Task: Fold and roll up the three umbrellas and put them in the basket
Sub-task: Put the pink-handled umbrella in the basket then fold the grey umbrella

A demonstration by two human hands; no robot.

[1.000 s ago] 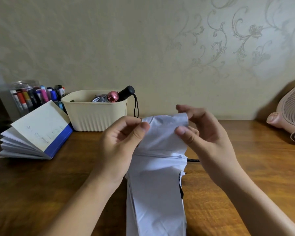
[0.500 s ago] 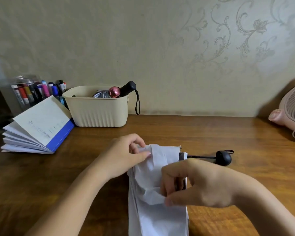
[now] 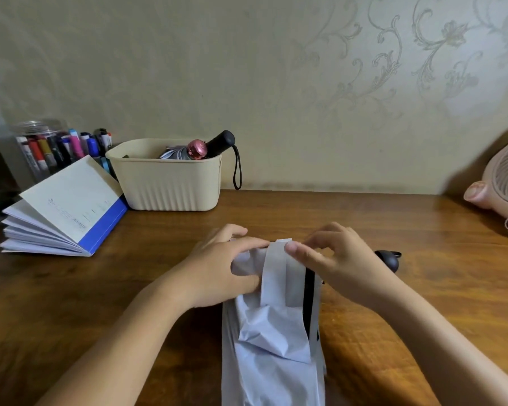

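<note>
A pale blue-white umbrella [image 3: 272, 341] lies collapsed on the wooden table [image 3: 423, 288], its cloth running toward me and off the bottom edge. My left hand [image 3: 223, 268] grips the cloth's left folds near the far end. My right hand [image 3: 338, 265] pinches a narrow strip of cloth at the top, partly hiding the umbrella's black handle [image 3: 390, 260]. A cream ribbed basket [image 3: 167, 186] stands at the back left. Two rolled umbrellas lie in it: one with a pink knob [image 3: 196, 149], one with a black handle [image 3: 222, 143] whose strap hangs over the rim.
A stack of open booklets with a blue edge [image 3: 68, 212] lies left of the basket. Behind it stands a clear jar of markers [image 3: 47, 148]. A pink desk fan [image 3: 505, 189] sits at the right edge. The papered wall closes off the table's far side.
Both hands brought the umbrella's cloth down from the air to the table. My right hand then shifted from the cloth's middle up to its far end, pinching a narrow strip.
</note>
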